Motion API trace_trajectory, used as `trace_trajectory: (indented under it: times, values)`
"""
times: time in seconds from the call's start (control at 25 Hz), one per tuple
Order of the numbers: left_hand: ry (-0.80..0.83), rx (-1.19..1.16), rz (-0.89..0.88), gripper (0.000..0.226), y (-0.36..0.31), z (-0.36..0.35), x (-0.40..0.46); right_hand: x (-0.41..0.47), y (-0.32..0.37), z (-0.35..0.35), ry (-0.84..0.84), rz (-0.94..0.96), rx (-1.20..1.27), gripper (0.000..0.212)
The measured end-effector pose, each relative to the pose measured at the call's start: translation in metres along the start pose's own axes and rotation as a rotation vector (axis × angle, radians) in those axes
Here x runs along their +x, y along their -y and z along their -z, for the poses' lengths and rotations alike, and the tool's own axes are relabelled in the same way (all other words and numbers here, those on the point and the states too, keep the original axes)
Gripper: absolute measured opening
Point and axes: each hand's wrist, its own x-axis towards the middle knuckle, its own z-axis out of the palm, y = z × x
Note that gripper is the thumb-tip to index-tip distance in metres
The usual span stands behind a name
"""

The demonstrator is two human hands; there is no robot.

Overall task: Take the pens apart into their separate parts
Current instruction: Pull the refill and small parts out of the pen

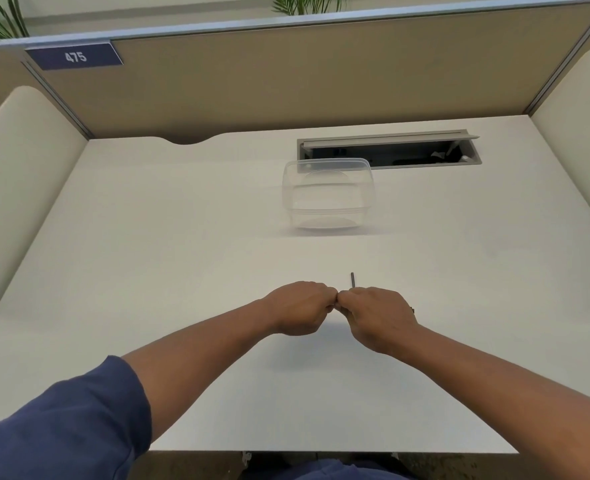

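Note:
Both my hands are closed into fists that meet knuckle to knuckle over the white desk (182,237). My left hand (300,306) and my right hand (376,313) grip a pen between them, and the fingers hide almost all of it. A thin dark rod, a pen part (352,280), sticks up from the top of my right fist. A small dark bit shows at the right edge of my right hand, near the wrist.
A clear plastic container (328,194) stands on the desk beyond my hands, slightly right of centre. Behind it is an open cable tray (388,150) set into the desk. Tan partition walls enclose the desk at the back and on both sides.

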Motion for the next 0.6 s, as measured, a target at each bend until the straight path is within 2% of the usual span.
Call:
trace_trajectory:
  times: [0.2,0.4,0.48,0.6]
  values:
    - [0.01,-0.135,0.057,0.02,-0.001,0.008,0.008,0.003,-0.003,-0.004,0.025,-0.066,0.08,0.032]
    - [-0.106,-0.355,0.139,0.019,-0.005,0.01,0.014,0.007,0.004,-0.001,0.072,-0.124,0.217,0.031]
    - [-0.163,-0.495,0.183,0.02,-0.003,0.007,0.016,0.009,0.005,0.001,0.108,-0.186,0.342,0.034]
    - [-0.247,-0.887,0.336,0.02,0.001,0.002,0.02,0.009,0.006,0.003,0.111,-0.317,0.591,0.031]
